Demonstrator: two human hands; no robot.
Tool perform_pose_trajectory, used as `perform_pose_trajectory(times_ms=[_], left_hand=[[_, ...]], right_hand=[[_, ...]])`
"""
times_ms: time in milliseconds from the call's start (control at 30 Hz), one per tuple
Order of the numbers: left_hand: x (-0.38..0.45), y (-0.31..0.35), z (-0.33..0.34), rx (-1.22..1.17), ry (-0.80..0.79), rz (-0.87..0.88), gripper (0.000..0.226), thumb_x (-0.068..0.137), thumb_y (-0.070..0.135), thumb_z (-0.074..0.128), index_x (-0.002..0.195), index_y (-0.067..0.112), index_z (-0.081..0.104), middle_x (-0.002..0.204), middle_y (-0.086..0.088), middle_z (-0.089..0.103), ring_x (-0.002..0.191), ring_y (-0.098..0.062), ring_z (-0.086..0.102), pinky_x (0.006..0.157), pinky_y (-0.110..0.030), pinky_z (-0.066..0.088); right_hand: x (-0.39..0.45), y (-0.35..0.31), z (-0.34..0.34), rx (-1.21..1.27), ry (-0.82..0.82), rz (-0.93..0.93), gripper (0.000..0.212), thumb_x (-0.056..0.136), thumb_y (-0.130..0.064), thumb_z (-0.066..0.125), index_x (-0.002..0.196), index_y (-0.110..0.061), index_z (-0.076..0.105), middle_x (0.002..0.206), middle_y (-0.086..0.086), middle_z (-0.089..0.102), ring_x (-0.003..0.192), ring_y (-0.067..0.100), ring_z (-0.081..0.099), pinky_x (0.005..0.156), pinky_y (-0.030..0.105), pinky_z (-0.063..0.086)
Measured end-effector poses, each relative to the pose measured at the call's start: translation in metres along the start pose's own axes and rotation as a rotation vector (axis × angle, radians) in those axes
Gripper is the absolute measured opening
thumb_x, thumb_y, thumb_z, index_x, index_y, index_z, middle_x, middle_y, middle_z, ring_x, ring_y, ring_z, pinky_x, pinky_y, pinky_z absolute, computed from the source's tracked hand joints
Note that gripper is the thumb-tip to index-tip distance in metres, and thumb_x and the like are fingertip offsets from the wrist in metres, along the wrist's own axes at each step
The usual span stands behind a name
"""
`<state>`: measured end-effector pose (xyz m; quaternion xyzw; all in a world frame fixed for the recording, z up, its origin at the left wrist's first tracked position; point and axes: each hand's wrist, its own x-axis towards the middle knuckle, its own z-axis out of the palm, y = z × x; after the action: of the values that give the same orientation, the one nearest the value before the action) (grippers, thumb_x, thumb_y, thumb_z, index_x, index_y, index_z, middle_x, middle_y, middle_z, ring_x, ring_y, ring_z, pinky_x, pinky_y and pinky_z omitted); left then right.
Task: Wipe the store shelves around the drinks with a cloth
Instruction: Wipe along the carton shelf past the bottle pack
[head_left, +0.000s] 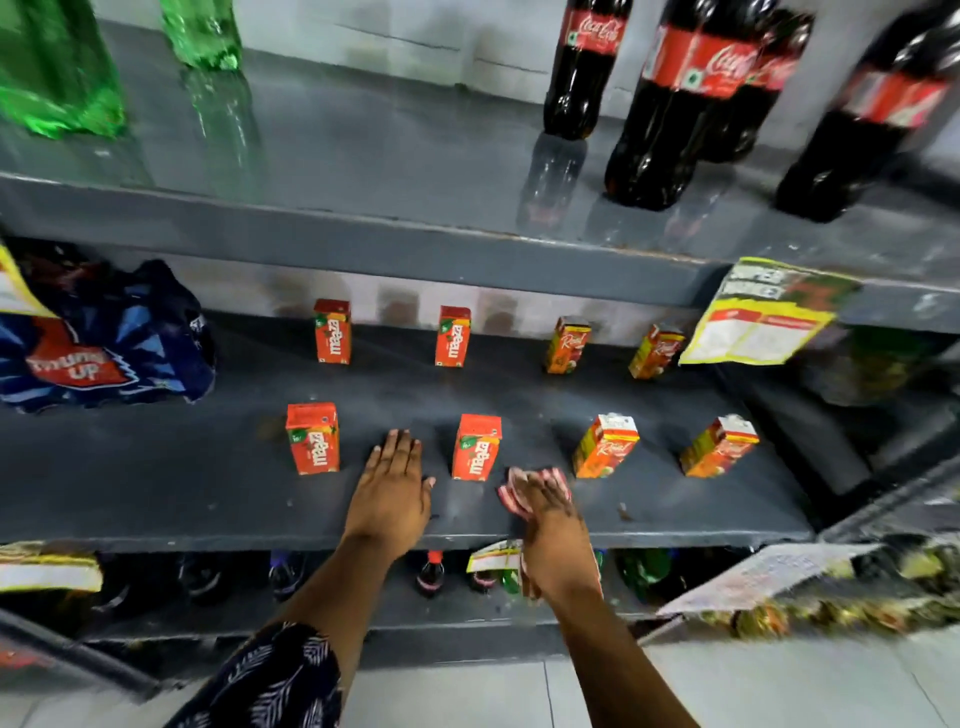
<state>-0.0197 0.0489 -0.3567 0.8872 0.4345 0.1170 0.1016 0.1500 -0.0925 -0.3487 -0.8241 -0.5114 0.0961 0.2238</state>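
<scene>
Both hands were down on the middle shelf (156, 483) in the lower centre of the frame. Her or his left hand (392, 491) lay flat and open, fingers spread, holding nothing, between two red Maaza cartons. The right hand (543, 501) was closed loosely over a red-and-white cloth (511, 493), pressing it to the shelf just right of the nearer Maaza carton (475, 447), with a tail of cloth hanging below the shelf edge.

The risk, as I judged it, was a knock: that carton stood almost touching the cloth, and a sideways sweep could tip it or push it off line. The light Real carton (605, 444) on the other side was also close. The hanging tail might snag the paper tag (491, 561) under the shelf lip.

Counted on that shelf: four Maaza cartons, two in front and two behind; four Real cartons, likewise two and two; one blue Thums Up pack (104, 338) at the left. On the upper shelf (363, 239), two green bottles (57, 67) at upper left and at least four cola bottles (680, 98) at upper right, one partly hidden.
</scene>
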Motion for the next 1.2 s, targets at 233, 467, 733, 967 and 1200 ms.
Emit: perform_pose_trajectory(times_ms=[233,467,733,967,1200], left_hand=[[-0.03,-0.003,-0.02,-0.031,-0.059,0.011,0.062,0.099,0.037,0.023,0.146,0.001,0.007,0.157,-0.014,0.003,0.143,-0.023,-0.002,0.114,-0.036,-0.003],[-0.078,-0.046,-0.045,-0.101,0.037,0.083,0.069,0.091,0.047,0.011,0.137,0.006,0.042,0.143,-0.013,0.044,0.137,-0.023,0.028,0.113,-0.035,0.015],[-0.086,-0.147,-0.08,-0.05,0.31,-0.079,0.046,0.088,0.033,0.033,0.105,0.004,0.065,0.11,-0.019,0.066,0.109,-0.032,0.059,0.098,-0.044,0.035],[-0.04,-0.219,-0.071,0.057,0.161,-0.135,0.062,0.09,0.04,0.029,0.137,0.002,0.039,0.144,-0.015,0.041,0.138,-0.027,0.024,0.112,-0.049,0.019],[-0.034,-0.226,-0.059,0.004,0.211,-0.138,0.072,0.086,0.048,0.019,0.142,0.004,0.03,0.151,-0.009,0.028,0.139,-0.015,0.008,0.114,-0.038,0.005]], right_hand=[[-0.074,-0.011,-0.023,0.01,-0.181,0.108,0.059,0.068,-0.002,0.058,0.126,-0.01,0.053,0.134,-0.001,0.05,0.121,0.004,0.05,0.097,0.007,0.035],[-0.094,-0.057,-0.019,0.171,-0.016,0.129,0.066,0.071,0.001,0.032,0.116,-0.04,0.058,0.114,-0.016,0.068,0.103,-0.005,0.061,0.094,0.023,0.05],[-0.01,-0.169,-0.017,0.324,-0.038,-0.005,0.054,0.079,-0.003,0.039,0.117,-0.036,0.06,0.118,-0.014,0.066,0.105,0.003,0.061,0.098,0.024,0.046],[0.105,-0.197,-0.001,0.084,0.032,0.036,0.053,0.08,0.001,0.042,0.124,-0.026,0.054,0.114,0.008,0.069,0.098,0.03,0.065,0.084,0.044,0.055],[0.204,-0.185,0.045,0.171,-0.135,-0.008,0.048,0.094,-0.021,0.034,0.135,0.004,0.036,0.143,0.025,0.039,0.129,0.038,0.038,0.104,0.021,0.037]])
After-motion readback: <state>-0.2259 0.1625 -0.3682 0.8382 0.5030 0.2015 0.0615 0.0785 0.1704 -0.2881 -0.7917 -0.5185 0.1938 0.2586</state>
